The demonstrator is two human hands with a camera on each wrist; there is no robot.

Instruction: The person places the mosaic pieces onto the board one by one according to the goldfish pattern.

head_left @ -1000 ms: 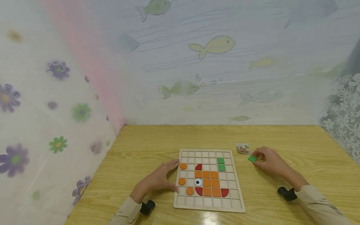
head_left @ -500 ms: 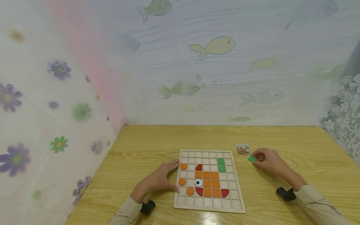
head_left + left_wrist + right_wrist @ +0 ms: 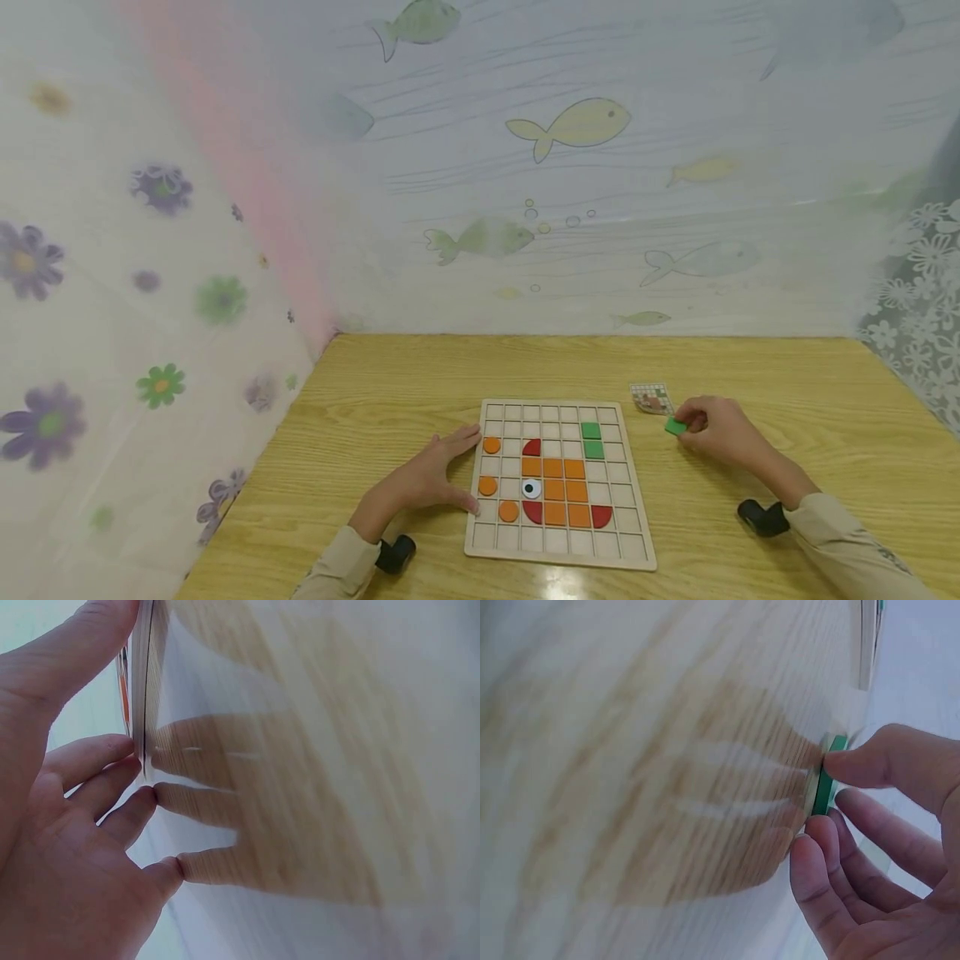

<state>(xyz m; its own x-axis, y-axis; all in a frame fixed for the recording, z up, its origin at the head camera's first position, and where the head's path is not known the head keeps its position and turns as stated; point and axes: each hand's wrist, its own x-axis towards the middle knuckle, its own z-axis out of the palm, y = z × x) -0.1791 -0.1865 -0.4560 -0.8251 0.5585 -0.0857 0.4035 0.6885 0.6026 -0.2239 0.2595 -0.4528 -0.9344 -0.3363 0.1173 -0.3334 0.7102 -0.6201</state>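
Observation:
With spread fingers and thumb, my left hand point(image 3: 427, 475) touches the left edge of a wooden grid board point(image 3: 504, 538). Orange square tiles point(image 3: 553, 490), orange discs point(image 3: 487, 486), red quarter-round tiles point(image 3: 602, 516), a white eye tile point(image 3: 531, 489) and two green square tiles point(image 3: 592, 450) lie in its cells. To the right of the board, my right hand point(image 3: 722, 429) pinches another green square tile point(image 3: 674, 426) between thumb and fingers. In the right wrist view that green tile point(image 3: 829, 774) appears edge-on, low at the tabletop.
A small printed pattern card point(image 3: 651, 398) with a curled lower edge lies just beyond my right fingertips. The wooden table point(image 3: 405, 367) meets a fish-patterned wall point(image 3: 585, 275) at the back and a flowered wall point(image 3: 247, 350) at the left.
The green tile in my right hand appears slightly turned, with more of its near edge showing. Both hands keep their places, and the board's tiles look the same.

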